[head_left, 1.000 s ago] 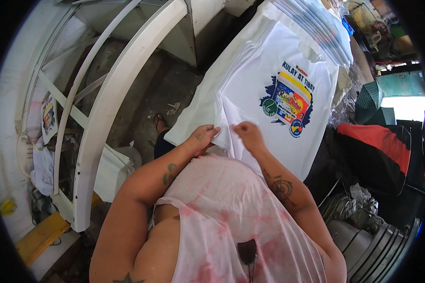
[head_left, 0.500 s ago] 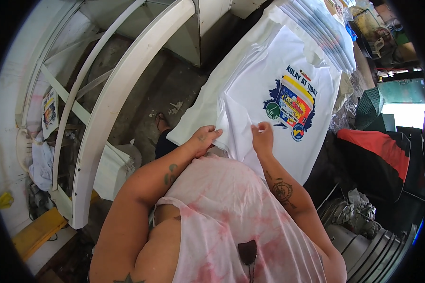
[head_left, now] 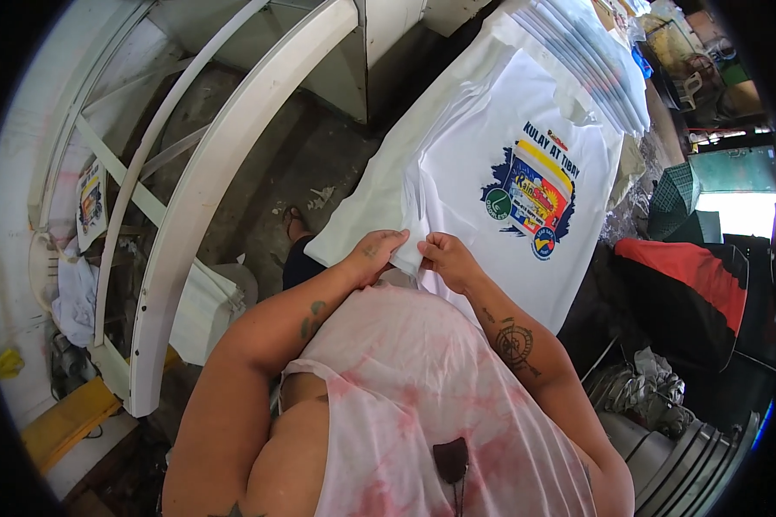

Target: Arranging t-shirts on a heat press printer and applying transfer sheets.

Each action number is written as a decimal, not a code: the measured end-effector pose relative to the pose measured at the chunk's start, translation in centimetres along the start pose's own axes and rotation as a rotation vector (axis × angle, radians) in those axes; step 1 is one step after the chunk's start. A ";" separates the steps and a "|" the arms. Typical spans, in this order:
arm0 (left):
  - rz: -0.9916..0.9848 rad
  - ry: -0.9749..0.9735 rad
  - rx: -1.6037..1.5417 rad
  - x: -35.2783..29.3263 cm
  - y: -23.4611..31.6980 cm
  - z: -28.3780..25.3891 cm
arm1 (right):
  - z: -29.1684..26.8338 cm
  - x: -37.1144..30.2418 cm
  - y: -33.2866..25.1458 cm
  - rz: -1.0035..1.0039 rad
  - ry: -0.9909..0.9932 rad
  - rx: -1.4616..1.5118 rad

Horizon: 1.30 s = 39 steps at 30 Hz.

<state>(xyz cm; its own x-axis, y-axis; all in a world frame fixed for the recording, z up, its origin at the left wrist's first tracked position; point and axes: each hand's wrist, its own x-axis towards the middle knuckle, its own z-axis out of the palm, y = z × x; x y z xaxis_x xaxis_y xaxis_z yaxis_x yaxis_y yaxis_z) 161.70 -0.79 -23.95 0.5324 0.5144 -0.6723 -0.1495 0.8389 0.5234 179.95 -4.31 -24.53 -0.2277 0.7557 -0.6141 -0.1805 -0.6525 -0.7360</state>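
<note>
L hand thumb over, R hand pinched, both holding near-L edge of printed white shirt on tabletop; it lies ahead, long axis running away & slightly R. R hand's nearer print.

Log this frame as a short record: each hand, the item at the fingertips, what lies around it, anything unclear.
left hand: thumb over the near left edge of a white cloth shirt with a multicoloured print
right hand: thumb and fingertips pinched at that edge, close beside the left
folds: white cloth folds along the shirt's left side; number unclear
beyond: overlapping pale flat sheets
left side: white curved frame
right side: red-and-black cloth-like item
</note>
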 end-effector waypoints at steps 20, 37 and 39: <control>0.081 0.113 0.429 0.1 0.0 0.6 | 0.1 -0.7 -0.5 -0.035 0.053 -0.520; 0.084 0.069 0.211 0.7 -1.0 -0.9 | -1.6 -1.8 0.5 0.047 0.040 0.127; 0.062 0.032 0.158 0.9 -1.1 -1.2 | -2.2 -2.0 0.7 0.047 0.049 0.139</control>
<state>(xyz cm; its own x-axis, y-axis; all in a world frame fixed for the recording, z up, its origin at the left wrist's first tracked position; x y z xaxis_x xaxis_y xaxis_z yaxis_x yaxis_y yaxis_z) 161.33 -1.02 -25.75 0.4992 0.5718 -0.6511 -0.0468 0.7681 0.6387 182.38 -6.11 -24.46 -0.1930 0.7237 -0.6625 -0.3021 -0.6863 -0.6616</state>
